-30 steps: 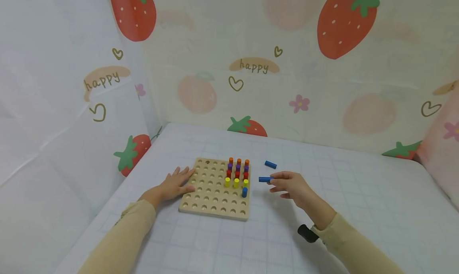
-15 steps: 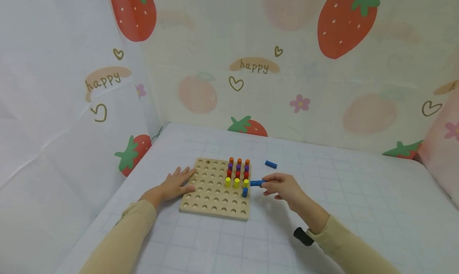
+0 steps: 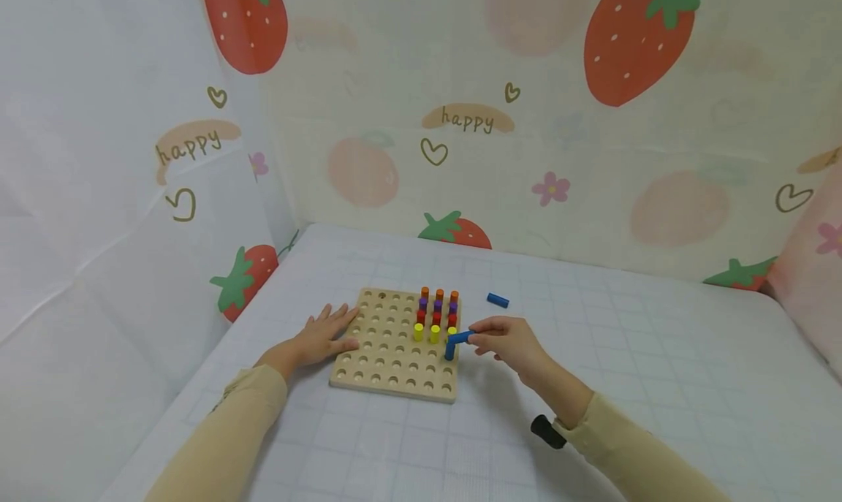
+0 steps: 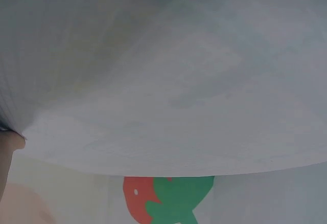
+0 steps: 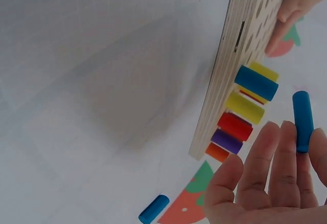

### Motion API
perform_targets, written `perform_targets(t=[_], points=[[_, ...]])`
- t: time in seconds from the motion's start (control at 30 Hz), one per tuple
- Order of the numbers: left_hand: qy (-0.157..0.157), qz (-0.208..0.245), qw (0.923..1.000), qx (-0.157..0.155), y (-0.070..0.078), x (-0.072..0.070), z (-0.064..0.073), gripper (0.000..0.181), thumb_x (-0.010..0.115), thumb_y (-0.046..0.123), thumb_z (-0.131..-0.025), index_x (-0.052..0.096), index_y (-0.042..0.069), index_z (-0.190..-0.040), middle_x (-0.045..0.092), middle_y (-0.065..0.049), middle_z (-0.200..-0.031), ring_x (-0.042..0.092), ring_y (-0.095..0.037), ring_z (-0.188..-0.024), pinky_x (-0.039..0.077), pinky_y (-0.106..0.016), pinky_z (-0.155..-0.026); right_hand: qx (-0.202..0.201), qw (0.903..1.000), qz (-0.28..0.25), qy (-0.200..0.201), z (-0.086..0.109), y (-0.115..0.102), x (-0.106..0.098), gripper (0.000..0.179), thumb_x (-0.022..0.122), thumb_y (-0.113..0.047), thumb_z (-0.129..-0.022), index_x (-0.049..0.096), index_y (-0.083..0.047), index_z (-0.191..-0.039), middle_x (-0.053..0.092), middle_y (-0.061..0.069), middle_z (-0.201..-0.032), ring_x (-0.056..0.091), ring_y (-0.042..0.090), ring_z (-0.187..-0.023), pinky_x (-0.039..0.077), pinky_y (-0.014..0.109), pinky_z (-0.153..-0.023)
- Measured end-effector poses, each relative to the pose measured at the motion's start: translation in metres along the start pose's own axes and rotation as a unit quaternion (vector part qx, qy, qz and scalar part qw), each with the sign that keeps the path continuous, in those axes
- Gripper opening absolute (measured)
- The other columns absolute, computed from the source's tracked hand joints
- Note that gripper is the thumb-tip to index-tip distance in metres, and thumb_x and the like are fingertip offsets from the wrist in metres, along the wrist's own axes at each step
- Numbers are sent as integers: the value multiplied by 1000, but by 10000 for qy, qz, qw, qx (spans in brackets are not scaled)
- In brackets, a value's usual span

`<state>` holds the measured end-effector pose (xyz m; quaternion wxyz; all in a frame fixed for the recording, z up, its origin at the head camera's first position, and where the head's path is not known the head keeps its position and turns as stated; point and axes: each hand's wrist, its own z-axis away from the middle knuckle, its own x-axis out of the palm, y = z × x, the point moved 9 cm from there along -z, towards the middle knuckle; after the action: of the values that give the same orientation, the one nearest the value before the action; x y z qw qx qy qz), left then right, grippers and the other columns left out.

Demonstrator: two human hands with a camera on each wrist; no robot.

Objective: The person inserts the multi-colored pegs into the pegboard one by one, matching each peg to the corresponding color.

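Observation:
A wooden pegboard (image 3: 395, 392) with rows of round holes lies on the table. My left hand (image 3: 321, 335) rests on its left edge, fingers spread; the left wrist view shows just a sliver of this hand (image 4: 9, 155). Thumb and fingers of my right hand (image 3: 509, 341) pinch one end of a blue peg (image 5: 303, 120). It is held tilted over the board's right edge, near the top of a blue peg (image 5: 257, 83) standing in a hole. Behind that one stand rows of yellow pegs (image 3: 435, 334), red pegs (image 3: 437, 319), purple pegs (image 3: 438, 307) and orange pegs (image 3: 439, 294).
Another blue peg (image 3: 498, 300) lies loose on the white gridded tablecloth (image 3: 631, 356), right of the board's far corner. A strawberry-printed curtain (image 3: 368, 71) closes off the back and left. A black object (image 3: 548, 432) sits at my right wrist.
My right hand has moved left with the blue peg, from beside the board to over its right edge. The peg has tipped from level to slanted. My left hand stays put.

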<state>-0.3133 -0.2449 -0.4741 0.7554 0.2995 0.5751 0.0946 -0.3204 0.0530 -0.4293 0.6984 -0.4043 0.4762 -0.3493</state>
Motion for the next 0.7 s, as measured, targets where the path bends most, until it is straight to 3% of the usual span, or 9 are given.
perform_targets(t=[0.4,0.7], points=[[-56,29,9999,-90,0,0,1,82,50,51,-97,18,0,-154,10,-32,-156,-6,-52,-142,-3,-67,-109,-94,9993,-225,291,-1,-4,11,22,70,-9,-90,70,-1,-111,72,7,-100,64,15,-84,50,39,-84],[-64,-12,9999,-146,-4,1,-4,82,51,51,-97,18,2,-154,9,-30,-157,-7,-51,-142,-4,-66,-109,-255,9982,-299,453,-6,-7,24,23,72,-3,-86,67,4,-108,71,8,-93,64,17,-85,53,34,-85]])
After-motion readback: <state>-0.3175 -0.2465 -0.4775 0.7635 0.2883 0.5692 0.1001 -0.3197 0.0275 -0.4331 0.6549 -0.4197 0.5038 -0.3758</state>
